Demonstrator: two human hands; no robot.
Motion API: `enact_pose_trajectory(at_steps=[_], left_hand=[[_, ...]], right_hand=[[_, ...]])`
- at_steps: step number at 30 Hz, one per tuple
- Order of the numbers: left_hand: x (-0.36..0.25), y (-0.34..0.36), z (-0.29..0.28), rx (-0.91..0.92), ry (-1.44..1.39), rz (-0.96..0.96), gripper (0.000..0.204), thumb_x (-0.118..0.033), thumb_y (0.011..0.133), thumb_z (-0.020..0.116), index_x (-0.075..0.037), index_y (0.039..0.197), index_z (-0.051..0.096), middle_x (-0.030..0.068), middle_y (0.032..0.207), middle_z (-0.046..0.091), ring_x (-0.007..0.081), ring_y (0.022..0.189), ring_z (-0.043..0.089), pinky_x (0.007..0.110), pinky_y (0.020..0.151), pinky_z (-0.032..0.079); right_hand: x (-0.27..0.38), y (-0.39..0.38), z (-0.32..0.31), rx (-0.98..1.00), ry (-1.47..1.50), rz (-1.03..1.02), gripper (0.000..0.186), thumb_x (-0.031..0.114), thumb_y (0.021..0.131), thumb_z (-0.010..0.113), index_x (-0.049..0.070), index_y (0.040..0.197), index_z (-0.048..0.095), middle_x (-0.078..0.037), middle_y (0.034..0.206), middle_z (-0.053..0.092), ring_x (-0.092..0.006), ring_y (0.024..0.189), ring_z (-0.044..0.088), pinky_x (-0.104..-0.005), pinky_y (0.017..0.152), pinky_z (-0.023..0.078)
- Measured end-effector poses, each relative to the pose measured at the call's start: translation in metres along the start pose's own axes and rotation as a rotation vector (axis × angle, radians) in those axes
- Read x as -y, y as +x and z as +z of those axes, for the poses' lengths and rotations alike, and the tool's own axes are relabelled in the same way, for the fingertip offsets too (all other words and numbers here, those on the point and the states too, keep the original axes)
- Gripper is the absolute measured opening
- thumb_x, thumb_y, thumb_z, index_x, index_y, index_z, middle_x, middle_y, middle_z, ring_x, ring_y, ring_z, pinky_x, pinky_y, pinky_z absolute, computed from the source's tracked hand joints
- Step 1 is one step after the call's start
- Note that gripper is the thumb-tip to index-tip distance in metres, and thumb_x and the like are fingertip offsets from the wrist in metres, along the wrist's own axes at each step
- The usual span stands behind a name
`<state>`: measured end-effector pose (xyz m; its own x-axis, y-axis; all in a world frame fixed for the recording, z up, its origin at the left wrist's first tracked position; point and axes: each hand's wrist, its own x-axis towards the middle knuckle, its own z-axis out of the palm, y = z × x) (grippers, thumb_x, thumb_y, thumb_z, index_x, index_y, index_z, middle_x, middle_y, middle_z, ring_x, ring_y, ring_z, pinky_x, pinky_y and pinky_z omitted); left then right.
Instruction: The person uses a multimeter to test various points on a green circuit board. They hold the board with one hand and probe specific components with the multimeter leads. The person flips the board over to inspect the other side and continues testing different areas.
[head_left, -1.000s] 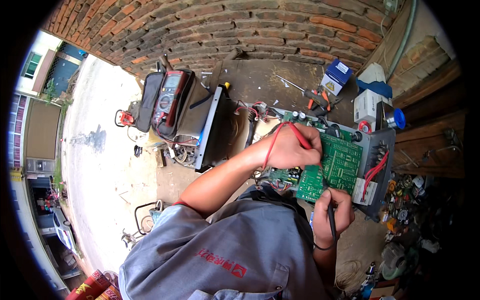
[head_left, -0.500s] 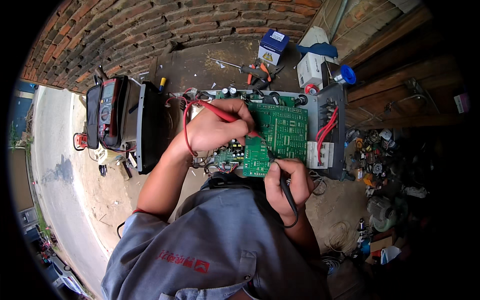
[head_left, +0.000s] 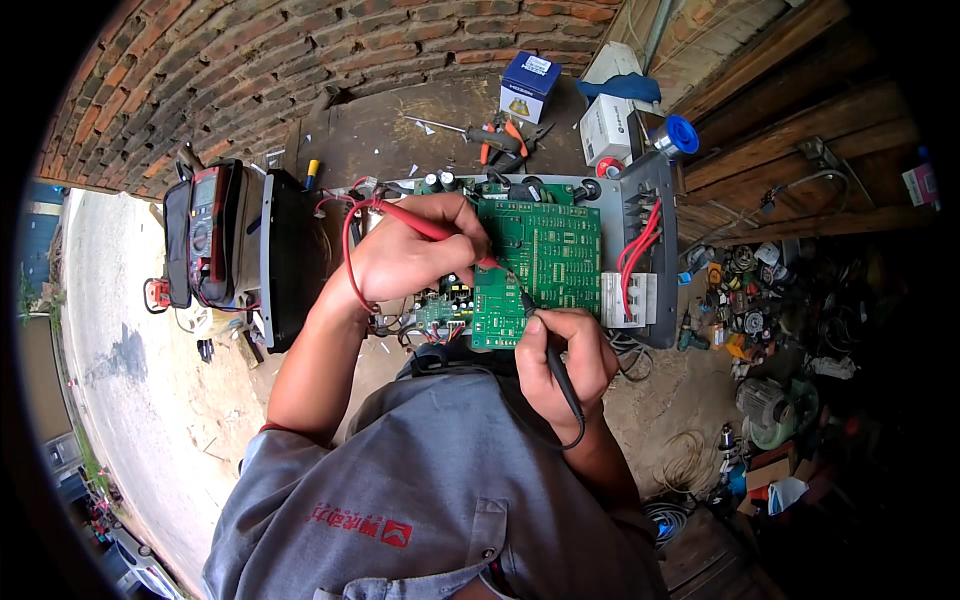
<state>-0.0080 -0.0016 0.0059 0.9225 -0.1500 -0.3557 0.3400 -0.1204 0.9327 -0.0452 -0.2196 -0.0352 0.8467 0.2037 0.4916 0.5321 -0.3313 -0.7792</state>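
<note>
My left hand (head_left: 415, 260) is closed round a red test probe (head_left: 426, 222), its tip at the middle-left of a green circuit board (head_left: 560, 255). My right hand (head_left: 577, 368) pinches a black test probe (head_left: 558, 378) below it, tip also at the board, close to the red one; whether both touch is too small to tell. The board lies over more electronics (head_left: 445, 315) in an open grey metal chassis (head_left: 660, 320), with red wires (head_left: 640, 255) at its right end. A red multimeter (head_left: 205, 225) in a black bag (head_left: 178, 255) stands left of a dark metal panel (head_left: 285, 275).
Behind the chassis on the dark tabletop (head_left: 370, 130) lie screwdrivers and pliers (head_left: 505, 140), a blue box (head_left: 530, 85), white boxes (head_left: 606, 125) and a blue spool (head_left: 680, 135). A brick wall (head_left: 330, 45) runs behind. Cluttered parts (head_left: 760, 370) lie at the right.
The view has turned since a second ago, so the scene sits further left in the picture. Both hands keep their probes at about the same part of the board.
</note>
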Motion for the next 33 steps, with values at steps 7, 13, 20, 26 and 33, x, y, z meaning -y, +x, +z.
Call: enact_pose_trajectory(at_steps=[7,13,20,26,33], left_hand=[[0.006,0.004,0.0,0.018,-0.023,0.061,0.015,-0.011,0.083,0.057,0.003,0.087,0.06,0.0138,0.087,0.071,0.0162,0.073,0.07,0.026,0.061,0.053],[0.007,0.004,0.001,0.01,-0.067,0.069,0.01,-0.007,0.082,0.062,0.002,0.085,0.061,0.0124,0.086,0.071,0.0147,0.073,0.07,0.025,0.061,0.053],[0.012,0.009,0.002,-0.027,0.052,0.116,0.01,-0.007,0.078,0.068,0.0,0.084,0.069,0.0032,0.074,0.069,0.008,0.068,0.063,0.024,0.06,0.049],[0.007,0.0,0.0,-0.062,0.107,0.113,0.014,-0.013,0.077,0.069,0.0,0.081,0.067,0.0037,0.068,0.065,0.0085,0.064,0.062,0.027,0.057,0.048],[0.007,0.001,0.0,-0.01,-0.034,0.026,0.012,-0.011,0.081,0.064,-0.001,0.088,0.064,0.0042,0.081,0.071,0.0078,0.071,0.068,0.021,0.053,0.049]], right_hand=[[-0.002,0.0,-0.001,0.009,-0.013,0.002,0.017,-0.007,0.079,0.069,-0.003,0.092,0.058,-0.015,0.075,0.063,-0.0285,0.061,0.063,-0.0366,0.055,0.051],[0.001,0.002,-0.002,0.024,-0.027,0.011,0.018,-0.007,0.079,0.069,-0.002,0.093,0.059,-0.015,0.076,0.063,-0.0295,0.063,0.063,-0.0373,0.057,0.051],[-0.002,-0.006,-0.003,0.034,-0.074,0.084,0.01,-0.004,0.083,0.066,-0.002,0.091,0.06,-0.015,0.078,0.063,-0.0291,0.064,0.063,-0.0364,0.058,0.05],[-0.003,-0.014,0.0,0.043,-0.039,0.153,0.009,-0.003,0.083,0.065,-0.002,0.091,0.06,-0.015,0.078,0.063,-0.0297,0.064,0.063,-0.0376,0.06,0.051],[-0.002,-0.004,-0.001,0.051,-0.063,0.065,0.016,-0.004,0.08,0.069,-0.001,0.092,0.059,-0.015,0.079,0.064,-0.0301,0.066,0.065,-0.0371,0.059,0.052]])
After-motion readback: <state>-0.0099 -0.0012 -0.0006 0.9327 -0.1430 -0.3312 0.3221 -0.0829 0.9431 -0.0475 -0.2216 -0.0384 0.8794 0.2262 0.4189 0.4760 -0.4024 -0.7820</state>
